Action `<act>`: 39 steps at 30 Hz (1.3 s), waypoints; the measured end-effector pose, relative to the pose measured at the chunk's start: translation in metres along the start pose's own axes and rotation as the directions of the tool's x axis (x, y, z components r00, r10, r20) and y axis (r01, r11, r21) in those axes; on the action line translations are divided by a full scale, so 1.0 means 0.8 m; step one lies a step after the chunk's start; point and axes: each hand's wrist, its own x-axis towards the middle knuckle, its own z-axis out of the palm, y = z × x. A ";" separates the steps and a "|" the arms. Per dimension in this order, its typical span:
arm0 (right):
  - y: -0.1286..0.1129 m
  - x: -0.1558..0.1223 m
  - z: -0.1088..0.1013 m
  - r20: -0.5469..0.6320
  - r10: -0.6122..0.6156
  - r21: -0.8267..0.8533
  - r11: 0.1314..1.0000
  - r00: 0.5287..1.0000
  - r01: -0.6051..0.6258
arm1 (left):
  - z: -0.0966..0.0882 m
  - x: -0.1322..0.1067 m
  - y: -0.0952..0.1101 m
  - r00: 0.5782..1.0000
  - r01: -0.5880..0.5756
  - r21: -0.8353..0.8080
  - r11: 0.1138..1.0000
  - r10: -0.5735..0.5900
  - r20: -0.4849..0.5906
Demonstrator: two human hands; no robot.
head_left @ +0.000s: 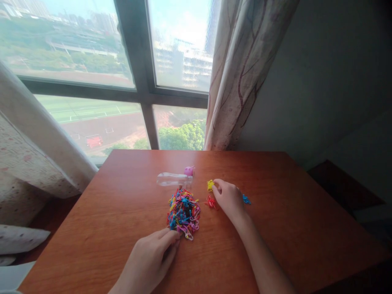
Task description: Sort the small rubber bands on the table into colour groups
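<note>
A heap of small coloured elastic bands [183, 210] lies on the table, with blue, red, pink and yellow loops mixed together. My left hand [154, 253] is at the heap's near edge, its fingers bent and closed; whatever may be between the fingertips is hidden. To the right of the heap, my right hand [229, 198] pinches at a small bunch of yellow elastic bands [210, 185] with thumb and forefinger. Just below that bunch are some red elastic bands [211, 202]. Blue elastic bands [246, 199] lie beyond my right wrist, partly covered by it.
A clear plastic bottle [171, 179] lies on its side behind the heap. Beside its mouth is a pink cap [189, 170]. The brown wooden table [122, 196] reaches to a window, with curtains [235, 73] at either side.
</note>
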 end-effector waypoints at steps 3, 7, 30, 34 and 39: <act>-0.001 -0.015 -0.004 -0.024 -0.012 0.054 0.998 1.000 0.013 | 0.001 -0.001 -0.001 1.000 -0.005 -0.005 1.000 0.005 -0.014; -0.010 -0.050 -0.005 -0.060 -0.042 0.198 0.979 0.997 0.053 | 0.002 -0.001 -0.003 0.999 -0.004 -0.026 1.000 0.003 -0.052; -0.043 -0.143 0.024 -0.041 -0.121 0.390 0.912 0.992 0.127 | 0.004 0.001 -0.006 0.997 -0.020 0.039 0.999 0.022 -0.075; -0.042 -0.143 0.023 -0.033 -0.124 0.413 0.902 0.992 0.127 | 0.003 0.003 -0.002 0.995 -0.021 -0.024 1.000 0.018 -0.100; -0.042 -0.146 0.021 -0.014 -0.169 0.484 0.862 0.985 0.155 | 0.003 0.005 0.005 0.997 -0.023 -0.083 0.996 0.017 -0.072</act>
